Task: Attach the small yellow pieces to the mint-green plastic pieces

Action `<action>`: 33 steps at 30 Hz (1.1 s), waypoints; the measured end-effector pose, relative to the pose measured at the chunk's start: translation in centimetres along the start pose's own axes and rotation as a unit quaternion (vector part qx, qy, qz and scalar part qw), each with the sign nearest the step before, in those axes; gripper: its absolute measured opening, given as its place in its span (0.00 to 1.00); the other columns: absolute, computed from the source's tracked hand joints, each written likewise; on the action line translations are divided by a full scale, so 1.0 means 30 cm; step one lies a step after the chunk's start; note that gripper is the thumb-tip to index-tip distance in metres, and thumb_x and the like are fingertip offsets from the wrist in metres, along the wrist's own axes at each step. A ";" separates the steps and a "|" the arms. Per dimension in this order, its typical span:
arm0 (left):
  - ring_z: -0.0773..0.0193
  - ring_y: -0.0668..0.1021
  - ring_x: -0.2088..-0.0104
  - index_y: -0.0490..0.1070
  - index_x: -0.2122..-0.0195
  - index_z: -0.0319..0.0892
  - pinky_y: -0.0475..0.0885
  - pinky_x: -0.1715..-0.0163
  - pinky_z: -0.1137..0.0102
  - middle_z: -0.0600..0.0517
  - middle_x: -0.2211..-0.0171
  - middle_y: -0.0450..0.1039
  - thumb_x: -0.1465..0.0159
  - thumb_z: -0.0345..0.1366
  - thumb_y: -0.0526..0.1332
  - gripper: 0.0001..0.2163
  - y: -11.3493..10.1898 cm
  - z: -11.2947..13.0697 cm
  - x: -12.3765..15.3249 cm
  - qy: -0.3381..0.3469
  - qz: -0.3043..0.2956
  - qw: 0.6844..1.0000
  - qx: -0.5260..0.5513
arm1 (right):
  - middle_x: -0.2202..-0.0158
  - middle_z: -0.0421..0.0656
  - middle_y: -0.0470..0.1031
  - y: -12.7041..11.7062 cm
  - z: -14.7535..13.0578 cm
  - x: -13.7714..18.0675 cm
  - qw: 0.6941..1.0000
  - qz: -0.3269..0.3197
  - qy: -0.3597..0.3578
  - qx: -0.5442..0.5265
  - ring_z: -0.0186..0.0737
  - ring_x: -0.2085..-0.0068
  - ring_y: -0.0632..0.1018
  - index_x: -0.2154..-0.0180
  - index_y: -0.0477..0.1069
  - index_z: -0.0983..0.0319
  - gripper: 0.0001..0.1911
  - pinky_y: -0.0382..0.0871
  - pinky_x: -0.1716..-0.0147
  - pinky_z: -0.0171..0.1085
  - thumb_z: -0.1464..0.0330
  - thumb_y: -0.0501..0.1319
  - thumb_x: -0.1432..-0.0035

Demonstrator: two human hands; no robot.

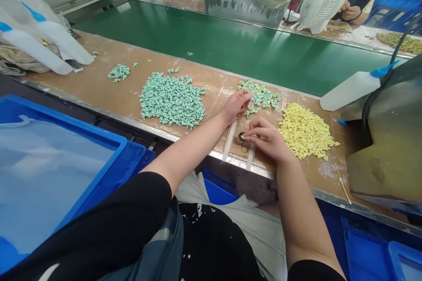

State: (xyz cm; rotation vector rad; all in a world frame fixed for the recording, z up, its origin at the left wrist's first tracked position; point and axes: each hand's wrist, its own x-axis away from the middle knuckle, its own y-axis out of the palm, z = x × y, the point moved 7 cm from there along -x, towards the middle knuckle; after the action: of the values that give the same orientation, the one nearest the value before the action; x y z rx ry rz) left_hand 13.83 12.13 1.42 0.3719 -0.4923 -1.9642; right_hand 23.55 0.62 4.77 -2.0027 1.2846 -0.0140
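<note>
My right hand (266, 139) is closed in a pinch on a small yellow piece, its fingertips at the rim of a small round dark-topped pot (241, 137). Up and to the left, my left hand (238, 103) has its fingers curled together at the edge of a pile of joined green-and-yellow pieces (263, 96); what they hold, if anything, is hidden. A heap of loose yellow pieces (305, 131) lies just right of my right hand. Left of my left forearm is a large heap of small green pieces (171, 100).
Beyond the bench (99, 92) runs a green conveyor belt (184, 39). White squeeze bottles (351, 90) with blue nozzles stand at both ends. Thin sticks (343, 182) lie at right. A blue crate (120, 145) is at left. Across the belt are a fan (325, 2) and another person's hands (351, 11).
</note>
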 end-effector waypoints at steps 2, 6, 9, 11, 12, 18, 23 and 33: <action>0.80 0.52 0.87 0.58 0.69 0.44 0.45 0.86 0.79 0.64 0.81 0.62 0.38 0.41 0.68 0.16 0.005 -0.005 -0.001 0.009 -0.005 1.000 -0.016 | 0.61 0.44 0.70 0.002 -0.006 0.001 1.000 -0.008 -0.002 0.012 0.43 0.59 0.75 0.61 0.83 0.54 0.10 0.75 0.57 0.45 0.58 0.65 0.31; 0.79 0.55 0.86 0.53 0.71 0.45 0.48 0.85 0.80 0.64 0.84 0.58 0.39 0.38 0.68 0.19 0.005 -0.013 0.001 0.023 0.006 0.999 -0.039 | 0.60 0.45 0.71 0.011 -0.010 0.002 0.999 -0.027 0.007 0.025 0.45 0.57 0.76 0.60 0.84 0.54 0.12 0.76 0.55 0.46 0.58 0.63 0.30; 0.78 0.56 0.86 0.58 0.67 0.45 0.50 0.83 0.80 0.64 0.82 0.62 0.38 0.37 0.68 0.15 0.010 -0.006 0.002 0.038 0.006 0.998 -0.044 | 0.60 0.45 0.71 0.012 -0.010 0.003 0.999 -0.027 0.008 0.025 0.45 0.57 0.76 0.60 0.84 0.54 0.11 0.76 0.55 0.46 0.59 0.63 0.30; 0.78 0.57 0.85 0.64 0.61 0.44 0.51 0.83 0.79 0.62 0.79 0.69 0.36 0.38 0.67 0.11 0.018 -0.002 0.002 0.048 -0.005 0.997 -0.055 | 0.60 0.45 0.71 0.013 -0.008 0.004 0.999 -0.024 0.009 0.021 0.45 0.57 0.76 0.60 0.84 0.54 0.11 0.76 0.56 0.46 0.59 0.64 0.31; 0.78 0.57 0.85 0.66 0.58 0.44 0.53 0.82 0.78 0.60 0.76 0.73 0.36 0.39 0.67 0.11 0.022 -0.001 0.001 0.053 -0.015 0.996 -0.064 | 0.60 0.45 0.71 0.011 -0.007 0.004 1.000 -0.019 0.009 0.019 0.44 0.57 0.76 0.60 0.84 0.53 0.10 0.76 0.56 0.46 0.59 0.64 0.31; 0.72 0.75 0.74 0.75 0.48 0.41 0.65 0.77 0.76 0.46 0.59 0.82 0.36 0.46 0.70 0.20 0.052 -0.024 0.006 0.077 -0.090 0.986 -0.118 | 0.62 0.44 0.71 -0.069 0.004 0.014 0.990 0.142 0.008 0.016 0.44 0.61 0.75 0.63 0.83 0.54 0.09 0.75 0.62 0.45 0.58 0.68 0.35; 0.67 0.80 0.68 0.77 0.48 0.40 0.70 0.74 0.76 0.43 0.55 0.82 0.37 0.46 0.70 0.20 0.067 -0.055 0.017 0.079 -0.125 0.974 -0.169 | 0.63 0.45 0.68 -0.155 0.048 0.058 0.939 0.333 0.038 0.078 0.45 0.61 0.73 0.63 0.83 0.55 0.12 0.73 0.65 0.45 0.54 0.69 0.37; 0.71 0.71 0.82 0.79 0.58 0.43 0.66 0.73 0.73 0.57 0.77 0.74 0.31 0.50 0.63 0.15 0.084 -0.015 0.079 0.119 -0.130 0.915 -0.363 | 0.61 0.45 0.66 -0.163 0.087 0.073 0.917 0.365 0.060 0.151 0.38 0.68 0.68 0.60 0.83 0.58 0.13 0.64 0.74 0.40 0.56 0.67 0.34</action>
State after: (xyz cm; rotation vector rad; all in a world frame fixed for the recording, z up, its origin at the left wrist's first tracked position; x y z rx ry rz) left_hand 15.00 8.92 2.19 0.1937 0.4724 -2.1581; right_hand 29.44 1.48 4.97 -1.1892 1.9112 0.0204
